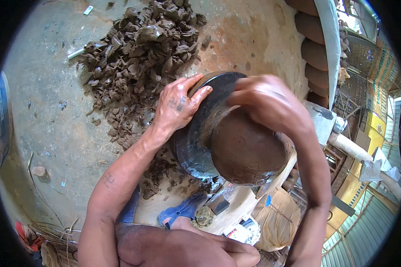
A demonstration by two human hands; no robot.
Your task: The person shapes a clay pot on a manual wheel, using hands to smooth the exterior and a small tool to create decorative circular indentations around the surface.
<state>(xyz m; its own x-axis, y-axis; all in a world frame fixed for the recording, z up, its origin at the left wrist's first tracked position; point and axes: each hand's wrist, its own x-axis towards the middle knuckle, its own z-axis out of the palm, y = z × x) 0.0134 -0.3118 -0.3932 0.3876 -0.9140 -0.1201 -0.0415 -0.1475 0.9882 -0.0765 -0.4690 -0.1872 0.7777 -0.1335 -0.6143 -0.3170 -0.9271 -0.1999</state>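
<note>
A dark round disc (196, 153), wet and smeared with clay, stands tilted before me. Against its face sits a rounded brown clay piece (249, 142) with a smooth, damp surface. My left hand (178, 103) grips the disc's upper left edge, its thumb on the rim and its fingers over the outer side. Across the top of the clay piece reaches my right hand (267, 100), slightly blurred. Its fingers are bunched together and point down at the disc's face beside the clay. Whether anything small lies between those fingertips is hidden.
A heap of torn clay scraps (138, 58) covers the floor beyond my left hand. Brown rounded pots (314, 49) stand in a row by a white sheet (329, 44) at the right. A blue shoe (182, 210) and a brown plastic-covered bundle (278, 218) are close to my legs.
</note>
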